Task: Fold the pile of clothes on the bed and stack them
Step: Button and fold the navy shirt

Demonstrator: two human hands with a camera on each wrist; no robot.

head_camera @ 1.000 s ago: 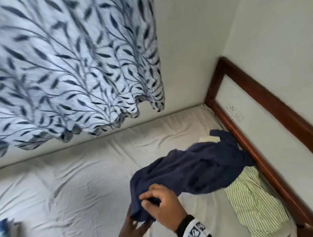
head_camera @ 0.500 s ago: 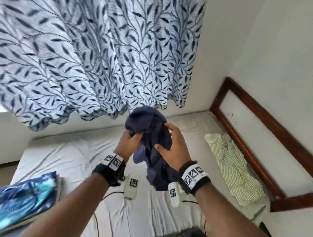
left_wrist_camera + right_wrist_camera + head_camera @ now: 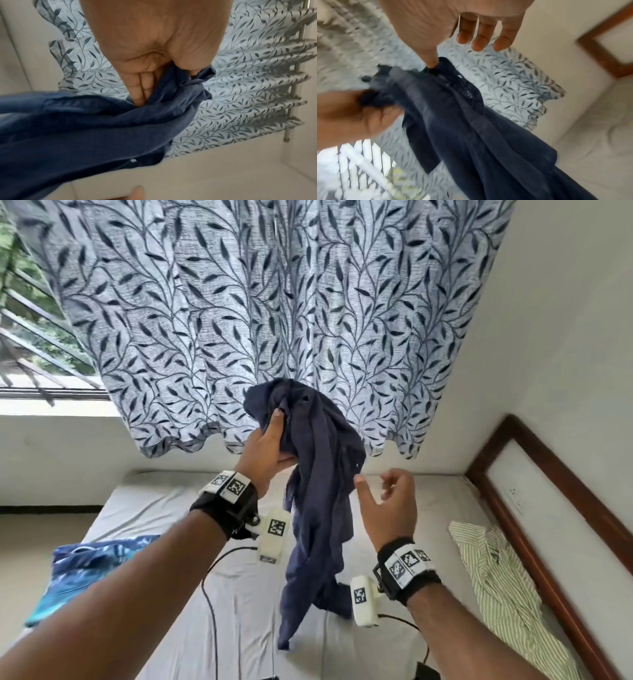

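My left hand (image 3: 277, 436) grips the bunched top of a navy blue garment (image 3: 318, 508) and holds it up in front of the curtain. The cloth hangs in long folds to the white bed sheet (image 3: 239, 628). In the left wrist view the fingers and thumb of that hand (image 3: 164, 79) pinch the navy cloth (image 3: 85, 128). My right hand (image 3: 375, 484) hovers just right of the hanging cloth, fingers loosely spread and holding nothing. From the right wrist, this hand (image 3: 457, 54) has its thumb tip at the edge of the garment (image 3: 471, 128).
A green-striped shirt (image 3: 507, 594) lies crumpled on the bed's right side beside the wooden headboard (image 3: 548, 508). A blue patterned folded item (image 3: 89, 570) sits at the bed's left edge. The leaf-print curtain (image 3: 274, 302) hangs behind, with a window (image 3: 41, 344) to the left.
The navy garment has come off the bed and up in front of the curtain. My right hand has let go of it; the left alone holds it, higher than before.
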